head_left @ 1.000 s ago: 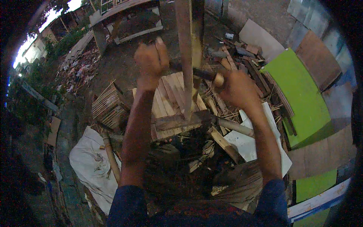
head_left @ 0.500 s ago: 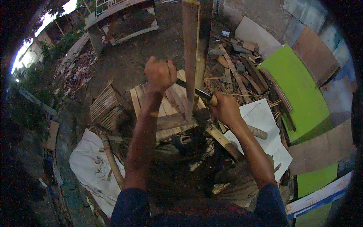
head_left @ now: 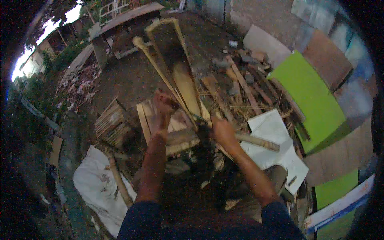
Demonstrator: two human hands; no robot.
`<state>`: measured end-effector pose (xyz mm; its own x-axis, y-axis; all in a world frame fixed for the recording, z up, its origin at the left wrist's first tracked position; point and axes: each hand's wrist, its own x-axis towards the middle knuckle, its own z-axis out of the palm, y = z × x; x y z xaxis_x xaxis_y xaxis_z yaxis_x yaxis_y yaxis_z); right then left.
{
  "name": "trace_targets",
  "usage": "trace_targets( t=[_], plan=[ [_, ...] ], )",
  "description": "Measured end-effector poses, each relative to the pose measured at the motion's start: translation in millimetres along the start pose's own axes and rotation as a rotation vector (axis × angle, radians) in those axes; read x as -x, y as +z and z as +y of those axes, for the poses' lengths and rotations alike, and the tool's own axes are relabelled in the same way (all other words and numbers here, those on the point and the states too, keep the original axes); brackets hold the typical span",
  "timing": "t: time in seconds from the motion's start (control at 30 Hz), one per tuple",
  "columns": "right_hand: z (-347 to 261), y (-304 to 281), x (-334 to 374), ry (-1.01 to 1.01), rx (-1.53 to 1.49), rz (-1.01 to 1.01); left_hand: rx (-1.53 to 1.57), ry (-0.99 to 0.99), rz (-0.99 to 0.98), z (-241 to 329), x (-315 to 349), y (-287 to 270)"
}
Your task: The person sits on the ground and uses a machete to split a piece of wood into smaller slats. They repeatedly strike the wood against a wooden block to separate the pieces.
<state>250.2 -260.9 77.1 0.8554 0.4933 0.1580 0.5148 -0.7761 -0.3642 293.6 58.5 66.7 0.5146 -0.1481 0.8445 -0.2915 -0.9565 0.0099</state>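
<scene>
A long bamboo piece [head_left: 186,86] leans away from me, split lengthwise, its hollow inner side showing. A narrow bamboo strip [head_left: 158,66] spreads from its left side, and the two come together near my hands. My right hand [head_left: 224,134] is closed round the handle of a large knife, right of the split. The dark knife blade [head_left: 199,118] crosses the bamboo low down, mostly hidden. My left hand [head_left: 163,106], blurred, is closed at the blade's far end, left of the strip. Under the bamboo's lower end is a slatted wooden block [head_left: 182,142].
A slatted wooden crate [head_left: 110,122] and a white sack [head_left: 98,180] lie at left. On the right are a cut bamboo length [head_left: 260,142], white board [head_left: 270,134], scrap wood pile [head_left: 246,86] and green panel [head_left: 308,102]. A wooden table [head_left: 128,18] stands far left.
The bamboo, upright and narrow before, now tilts left with its strip spread apart from the wider piece. Both hands have come lower and nearer with the knife.
</scene>
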Motion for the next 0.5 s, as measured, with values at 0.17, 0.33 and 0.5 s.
trace_targets(
  t=[0.17,0.33,0.5],
  plan=[
    [-27.4,-22.4,3.1,-0.075,-0.054,0.036,0.365,-0.519,0.148,-3.3,5.6,13.6],
    [-31.0,-6.5,20.9,0.031,-0.189,0.104,0.885,-0.776,0.413,117.1,-90.5,-66.5],
    [-43.3,15.9,29.3,-0.11,-0.334,0.114,0.91,-0.744,0.382,142.9,-94.7,-93.1]
  ],
)
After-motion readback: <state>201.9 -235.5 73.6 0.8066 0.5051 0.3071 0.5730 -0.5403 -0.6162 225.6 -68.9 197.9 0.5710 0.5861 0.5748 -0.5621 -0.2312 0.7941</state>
